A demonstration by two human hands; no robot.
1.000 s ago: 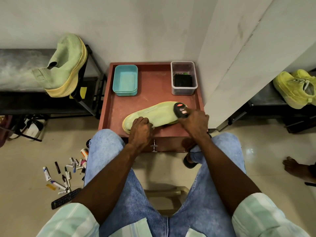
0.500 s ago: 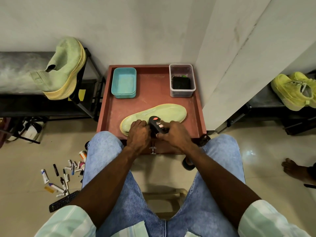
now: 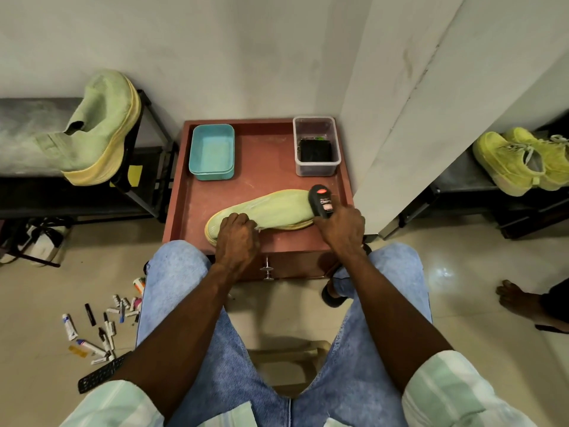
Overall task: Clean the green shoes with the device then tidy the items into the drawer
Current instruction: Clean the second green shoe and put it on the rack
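Observation:
A pale green shoe lies on its side, sole toward me, on the red-brown cabinet top. My left hand presses down on its left end and grips it. My right hand holds a black device with a red button against the shoe's right end. The second green shoe leans on the black rack at the left. The drawer knob shows below the cabinet's front edge, between my knees.
A teal tray and a clear box with a dark item inside stand at the back of the top. Yellow shoes sit on a shelf at right. Tubes and pens and a remote litter the floor at left. A person's foot is at right.
My right hand has slid the device from the shoe's middle, close to my left hand, back out to its right end. My left hand stays on the left end.

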